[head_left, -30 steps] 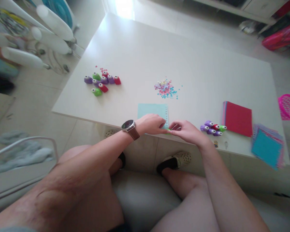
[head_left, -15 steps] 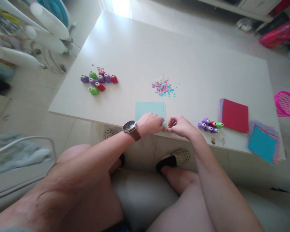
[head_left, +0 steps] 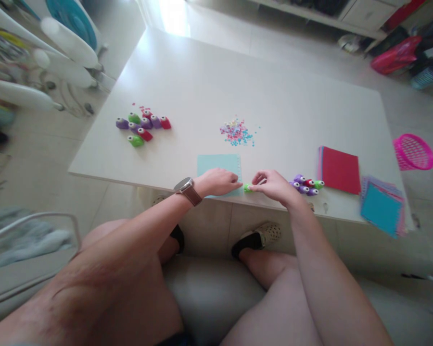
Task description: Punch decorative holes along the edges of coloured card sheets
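A light blue paper sheet lies at the table's near edge, with a row of small punched notches down its right side. My left hand, a watch on its wrist, rests over the sheet with its fingers curled, holding it by the lower right part. At the right edge of the sheet is a small green craft punch. My right hand pinches this punch between thumb and fingers. The left fingertips are close beside the punch; whether they touch it I cannot tell.
Colourful paper confetti lies beyond the sheet. Several craft punches stand at the left, more punches by my right wrist. A red-topped paper stack and blue-topped punched sheets lie rightward. A pink basket is past the table.
My hands have moved slightly apart, and more of the green punch shows between them. The whole view has shifted a little, so the table things appear further left.
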Tool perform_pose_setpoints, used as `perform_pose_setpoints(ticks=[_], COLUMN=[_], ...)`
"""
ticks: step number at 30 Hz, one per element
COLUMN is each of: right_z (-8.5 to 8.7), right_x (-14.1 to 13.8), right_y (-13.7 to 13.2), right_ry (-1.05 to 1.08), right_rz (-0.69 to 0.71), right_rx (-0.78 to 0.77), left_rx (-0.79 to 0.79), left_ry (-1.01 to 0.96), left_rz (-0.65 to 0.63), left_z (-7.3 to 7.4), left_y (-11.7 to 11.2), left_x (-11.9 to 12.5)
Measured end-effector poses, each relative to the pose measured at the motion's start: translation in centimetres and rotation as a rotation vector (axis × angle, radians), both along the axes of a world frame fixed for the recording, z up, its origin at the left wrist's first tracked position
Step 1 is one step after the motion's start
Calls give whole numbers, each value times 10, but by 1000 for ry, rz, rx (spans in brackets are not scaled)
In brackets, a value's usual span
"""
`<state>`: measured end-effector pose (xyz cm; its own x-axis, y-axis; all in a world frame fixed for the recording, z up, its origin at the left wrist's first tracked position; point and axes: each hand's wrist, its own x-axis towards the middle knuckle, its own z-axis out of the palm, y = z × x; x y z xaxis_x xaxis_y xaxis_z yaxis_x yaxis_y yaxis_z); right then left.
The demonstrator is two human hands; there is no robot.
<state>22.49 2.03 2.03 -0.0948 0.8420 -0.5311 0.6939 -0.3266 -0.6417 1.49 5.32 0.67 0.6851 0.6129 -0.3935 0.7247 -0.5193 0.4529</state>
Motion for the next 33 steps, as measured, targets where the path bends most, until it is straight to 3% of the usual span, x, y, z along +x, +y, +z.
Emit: perform_pose_setpoints(ticks=[3, 9, 19, 24, 30, 33], right_z=[6, -2, -1, 8, 17, 10], right_x=[5, -7, 17, 4, -13, -11], right_y=[0, -5, -8, -9, -9, -9], right_ry=[-39, -243, -483, -401, -277, -273], right_rz=[-20, 185, 220, 261, 257, 202], right_rx=[74, 193, 197, 214, 100, 239], left_rx=[25, 40, 40, 1, 2, 6], left_ry=[1, -73, -101, -69, -66, -76], left_rz=[-3, 4, 84, 114, 117, 117], left_z=[1, -6, -17, -17, -19, -19], left_y=[2, 4, 9, 11, 11, 11], left_x=[-1, -3, -10, -9, -8, -8])
